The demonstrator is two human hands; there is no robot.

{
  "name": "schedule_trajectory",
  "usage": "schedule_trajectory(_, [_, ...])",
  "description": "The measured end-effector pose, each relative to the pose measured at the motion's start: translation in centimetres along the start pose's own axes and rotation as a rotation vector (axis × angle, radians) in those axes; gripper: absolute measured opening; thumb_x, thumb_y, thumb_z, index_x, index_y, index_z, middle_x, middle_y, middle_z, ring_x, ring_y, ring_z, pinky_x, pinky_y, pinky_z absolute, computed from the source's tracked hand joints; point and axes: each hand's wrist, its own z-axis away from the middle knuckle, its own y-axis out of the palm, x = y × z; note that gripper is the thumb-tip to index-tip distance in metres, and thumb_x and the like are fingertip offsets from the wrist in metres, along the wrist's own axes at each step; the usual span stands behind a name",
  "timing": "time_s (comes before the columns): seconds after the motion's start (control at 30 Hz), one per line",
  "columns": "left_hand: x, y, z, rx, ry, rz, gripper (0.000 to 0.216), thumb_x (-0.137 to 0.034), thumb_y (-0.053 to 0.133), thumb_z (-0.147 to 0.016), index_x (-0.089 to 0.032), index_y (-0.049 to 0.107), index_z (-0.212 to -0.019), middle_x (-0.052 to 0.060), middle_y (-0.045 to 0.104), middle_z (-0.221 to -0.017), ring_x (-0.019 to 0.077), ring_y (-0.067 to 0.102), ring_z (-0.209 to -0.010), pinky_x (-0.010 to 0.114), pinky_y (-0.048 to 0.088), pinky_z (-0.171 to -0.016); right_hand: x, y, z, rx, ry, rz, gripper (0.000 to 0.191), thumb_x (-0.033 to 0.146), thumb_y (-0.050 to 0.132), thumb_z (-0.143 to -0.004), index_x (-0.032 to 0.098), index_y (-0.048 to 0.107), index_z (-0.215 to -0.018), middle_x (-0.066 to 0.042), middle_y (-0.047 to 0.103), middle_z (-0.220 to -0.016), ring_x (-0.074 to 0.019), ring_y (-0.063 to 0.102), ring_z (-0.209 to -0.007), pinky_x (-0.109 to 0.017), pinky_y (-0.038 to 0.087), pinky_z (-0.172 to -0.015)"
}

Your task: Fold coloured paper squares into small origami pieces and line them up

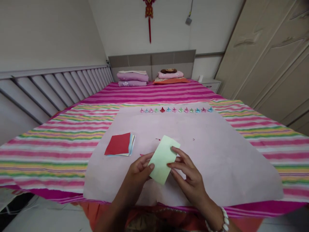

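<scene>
A folded light green paper [163, 158] is held between both my hands just above a large pale pink sheet [217, 154] spread on the bed. My left hand [140, 169] pinches its left edge with thumb on top. My right hand [187, 175] grips its right edge, fingers curled around it. A stack of square papers with a red one on top [119, 144] lies to the left of my hands on the pink sheet.
A row of several small folded paper shapes [176, 110] in pink, blue, green and red lines the far edge of the pink sheet. The striped bedspread [60, 135] covers the bed. Folded blankets [132, 78] and pillows [170, 75] sit at the headboard. A wardrobe [272, 58] stands right.
</scene>
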Motion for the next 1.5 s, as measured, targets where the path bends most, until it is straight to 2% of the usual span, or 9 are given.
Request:
schedule_trajectory(0.2, [-0.1,-1.1,0.3,0.051,-0.011,-0.079,0.046,-0.030,0.067,-0.080,-0.019,0.059,-0.124,0.009,0.074,-0.098,0.0188,0.068,-0.081,0.027,0.049,-0.072,-0.4,-0.6,-0.9,-0.234,0.431,-0.458,0.041,0.031,0.068,-0.080,0.030,0.058,-0.120,-0.008,0.048,-0.136,-0.0134,0.059,-0.075,-0.030,0.051,-0.067])
schedule_trajectory(0.3, [-0.6,-1.7,0.5,0.142,-0.077,-0.183,0.041,-0.030,0.067,-0.081,-0.021,0.062,-0.121,0.007,0.075,-0.094,0.0179,0.068,-0.080,0.027,0.048,-0.072,-0.6,-1.5,-1.5,-0.177,0.643,-0.601,0.037,0.039,0.074,-0.074,0.023,0.068,-0.107,-0.004,0.067,-0.093,-0.0095,0.053,-0.060,-0.021,0.043,-0.052])
schedule_trajectory(0.43, [-1.3,-1.8,0.3,0.062,-0.074,-0.201,0.044,-0.029,0.072,-0.076,-0.020,0.063,-0.118,0.006,0.075,-0.088,0.0188,0.068,-0.081,0.026,0.048,-0.072,-0.5,-1.9,-1.9,-0.007,0.817,-0.687,0.024,0.032,0.084,-0.062,0.016,0.070,-0.074,0.002,0.060,-0.057,-0.0062,0.047,-0.048,-0.016,0.035,-0.043])
schedule_trajectory(0.57, [-0.3,-1.5,-0.7,-0.106,0.058,0.165,0.053,-0.044,0.065,-0.079,-0.019,0.057,-0.125,0.011,0.068,-0.113,0.0255,0.063,-0.103,0.034,0.050,-0.083,0.0,-1.0,-1.8,-0.124,0.847,-0.780,0.023,0.030,0.084,-0.062,0.016,0.067,-0.069,0.003,0.062,-0.060,-0.0051,0.049,-0.045,-0.016,0.038,-0.042])
schedule_trajectory(0.7, [2.3,-0.8,-1.6,0.008,0.059,0.439,0.054,-0.055,0.068,-0.070,-0.019,0.065,-0.109,0.011,0.063,-0.123,0.0267,0.054,-0.118,0.038,0.043,-0.098,0.7,0.4,-1.7,-0.180,0.832,-0.827,0.032,0.030,0.082,-0.066,0.017,0.069,-0.093,-0.001,0.067,-0.073,-0.0082,0.057,-0.051,-0.017,0.042,-0.045])
schedule_trajectory(0.9, [2.4,1.9,-1.0,0.019,0.039,0.251,0.017,-0.033,0.065,-0.080,-0.018,0.068,-0.087,0.007,0.073,-0.092,0.0253,0.064,-0.096,0.037,0.048,-0.088,1.2,1.4,-1.2,-0.063,0.807,-0.765,0.030,0.033,0.080,-0.068,0.016,0.068,-0.089,-0.001,0.065,-0.063,-0.0116,0.057,-0.050,-0.021,0.043,-0.047])
schedule_trajectory(1.07, [1.2,2.1,-0.4,-0.121,0.023,0.166,0.030,-0.035,0.069,-0.076,-0.015,0.068,-0.100,0.008,0.073,-0.092,0.0258,0.065,-0.093,0.034,0.051,-0.078,1.3,0.7,-1.4,-0.079,0.727,-0.647,0.026,0.038,0.079,-0.067,0.018,0.069,-0.081,0.000,0.063,-0.065,-0.0129,0.054,-0.059,-0.024,0.044,-0.058])
schedule_trajectory(1.3, [1.1,0.8,0.0,-0.116,-0.125,0.029,0.033,-0.039,0.073,-0.072,-0.013,0.070,-0.093,0.008,0.071,-0.087,0.0178,0.062,-0.080,0.024,0.044,-0.065,0.8,0.3,-1.3,-0.088,0.812,-0.604,0.026,0.036,0.081,-0.064,0.016,0.065,-0.067,0.005,0.051,-0.047,-0.0076,0.042,-0.043,-0.020,0.031,-0.044])
schedule_trajectory(1.5, [1.8,0.0,-0.3,-0.243,-0.049,-0.128,0.035,-0.044,0.074,-0.068,-0.014,0.058,-0.060,-0.007,0.042,-0.049,0.0068,0.034,-0.048,0.022,0.026,-0.049,0.4,0.3,-1.0,-0.046,0.783,-0.625,0.023,0.034,0.081,-0.065,0.017,0.067,-0.073,0.004,0.058,-0.047,-0.0087,0.047,-0.044,-0.020,0.033,-0.045])
